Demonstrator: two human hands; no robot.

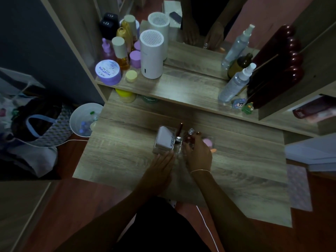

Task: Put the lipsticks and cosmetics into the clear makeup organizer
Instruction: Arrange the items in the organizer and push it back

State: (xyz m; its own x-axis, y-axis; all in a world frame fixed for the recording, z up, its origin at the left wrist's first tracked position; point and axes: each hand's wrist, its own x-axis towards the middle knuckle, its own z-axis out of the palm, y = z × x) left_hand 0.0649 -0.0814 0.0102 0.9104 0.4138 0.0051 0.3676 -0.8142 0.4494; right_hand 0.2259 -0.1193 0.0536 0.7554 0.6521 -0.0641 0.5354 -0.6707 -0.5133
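A clear makeup organizer (157, 150) stands in the middle of the wooden dresser top. A white tube (165, 137) lies in its left compartment, and a dark red lipstick (180, 128) stands upright behind it. My left hand (161, 168) rests flat against the organizer's front edge, fingers together. My right hand (199, 153) is closed on a small dark red cosmetic (190, 139) at the organizer's right side. A silver cap (190, 131) shows just above my fingers. A pink round cosmetic (207, 142) lies on the wood to the right of that hand.
A raised shelf behind carries a white cylinder device (152, 53), purple jars (108, 71), amber bottles and a spray bottle (234, 84) against a mirror. A white bin (83, 119) and bags sit on the floor at left.
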